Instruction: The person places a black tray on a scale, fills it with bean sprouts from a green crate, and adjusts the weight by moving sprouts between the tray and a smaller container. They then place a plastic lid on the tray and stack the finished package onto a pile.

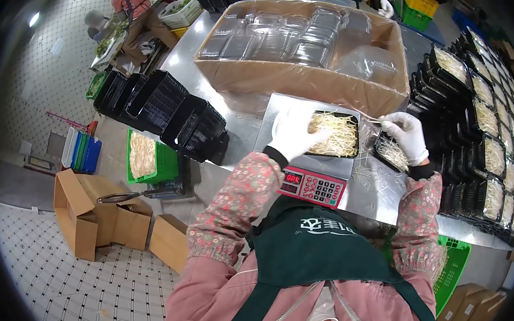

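A black tray of bean sprouts (337, 134) sits on the metal plate of a red digital scale (312, 187). My left hand (295, 132), in a white glove, is at the tray's left side, fingers apart and the thumb reaching over the sprouts. To the right, my gloved right hand (406, 136) pinches a few thin bean sprouts (374, 118) between its fingertips. Below that hand is a second, smaller-looking black tray (391, 152) with sprouts in it, partly covered by the hand. Loose sprouts lie on the metal table between the two trays.
Behind the scale stands a cardboard box (298, 80) of clear plastic lids. Stacked black trays (168, 109) are at left; filled sprout trays (486, 117) pile up at right. A green crate (164, 161) of sprouts is on the left. Another person (133, 11) bends at far left.
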The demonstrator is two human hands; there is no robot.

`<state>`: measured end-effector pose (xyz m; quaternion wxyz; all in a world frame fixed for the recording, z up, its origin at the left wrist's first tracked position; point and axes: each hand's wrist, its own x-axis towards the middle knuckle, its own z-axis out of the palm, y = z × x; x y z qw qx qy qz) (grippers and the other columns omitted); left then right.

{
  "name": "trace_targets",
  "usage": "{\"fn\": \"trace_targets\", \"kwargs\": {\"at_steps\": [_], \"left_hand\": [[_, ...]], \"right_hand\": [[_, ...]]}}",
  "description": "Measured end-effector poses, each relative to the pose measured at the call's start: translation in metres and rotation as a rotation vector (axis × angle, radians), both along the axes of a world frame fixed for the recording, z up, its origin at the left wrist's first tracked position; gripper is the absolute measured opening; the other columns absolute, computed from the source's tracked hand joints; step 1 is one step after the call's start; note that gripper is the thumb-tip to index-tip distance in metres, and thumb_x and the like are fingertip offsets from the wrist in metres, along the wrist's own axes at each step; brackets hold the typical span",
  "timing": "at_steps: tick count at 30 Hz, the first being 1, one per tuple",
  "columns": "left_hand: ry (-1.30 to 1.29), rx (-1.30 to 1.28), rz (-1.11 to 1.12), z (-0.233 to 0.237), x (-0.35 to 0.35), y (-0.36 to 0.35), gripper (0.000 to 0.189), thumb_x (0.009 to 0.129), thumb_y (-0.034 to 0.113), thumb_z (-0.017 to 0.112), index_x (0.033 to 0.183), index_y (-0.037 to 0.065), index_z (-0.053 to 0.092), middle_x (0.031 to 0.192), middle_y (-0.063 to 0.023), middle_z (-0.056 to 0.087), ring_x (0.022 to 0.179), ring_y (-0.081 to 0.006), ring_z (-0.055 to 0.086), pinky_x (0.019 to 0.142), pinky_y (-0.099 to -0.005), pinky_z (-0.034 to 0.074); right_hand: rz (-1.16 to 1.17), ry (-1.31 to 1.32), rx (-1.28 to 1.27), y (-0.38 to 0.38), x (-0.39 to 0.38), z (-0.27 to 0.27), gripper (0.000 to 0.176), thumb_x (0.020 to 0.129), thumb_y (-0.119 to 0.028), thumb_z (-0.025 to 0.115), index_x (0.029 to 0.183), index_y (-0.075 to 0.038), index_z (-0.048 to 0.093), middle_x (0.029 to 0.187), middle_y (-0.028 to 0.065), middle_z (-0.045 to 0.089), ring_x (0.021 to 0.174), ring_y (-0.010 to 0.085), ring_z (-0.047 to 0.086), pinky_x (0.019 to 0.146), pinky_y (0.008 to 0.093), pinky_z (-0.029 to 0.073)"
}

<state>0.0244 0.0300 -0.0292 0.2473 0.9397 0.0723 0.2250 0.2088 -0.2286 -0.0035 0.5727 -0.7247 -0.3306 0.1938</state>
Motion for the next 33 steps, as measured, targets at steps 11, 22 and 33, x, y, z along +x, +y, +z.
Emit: {"fn": "trace_targets", "kwargs": {"at_steps": [11,22,33], "left_hand": [[-0.007,-0.163,-0.249,-0.036,-0.008,0.011,0.039,0.091,0.001,0.052,0.128,0.008,0.058,0.129,-0.0156,0.060,0.123,-0.0323,0.054,0.106,-0.0388,0.041],[0.040,0.225,-0.160,-0.030,0.023,-0.012,0.037,0.091,0.011,0.057,0.127,0.005,0.059,0.122,-0.0176,0.061,0.115,-0.0335,0.056,0.101,-0.0429,0.042],[-0.037,-0.403,0.065,-0.002,-0.009,0.029,0.024,0.095,0.011,0.058,0.115,0.001,0.066,0.113,-0.0131,0.069,0.107,-0.0221,0.064,0.093,-0.0327,0.049]], "right_hand": [[-0.099,-0.188,-0.315,-0.023,0.026,-0.040,0.024,0.085,-0.016,0.072,0.106,-0.004,0.069,0.095,0.0092,0.072,0.085,0.0200,0.068,0.080,0.0311,0.053],[0.123,-0.727,-0.372,0.059,-0.059,-0.035,0.029,0.083,-0.030,0.071,0.106,-0.012,0.069,0.091,0.0094,0.064,0.086,0.0276,0.064,0.077,0.0373,0.052],[-0.208,-0.300,-0.460,-0.033,0.009,-0.009,0.018,0.075,-0.015,0.078,0.086,-0.003,0.072,0.086,0.0118,0.071,0.077,0.0196,0.069,0.073,0.0305,0.054]]}}
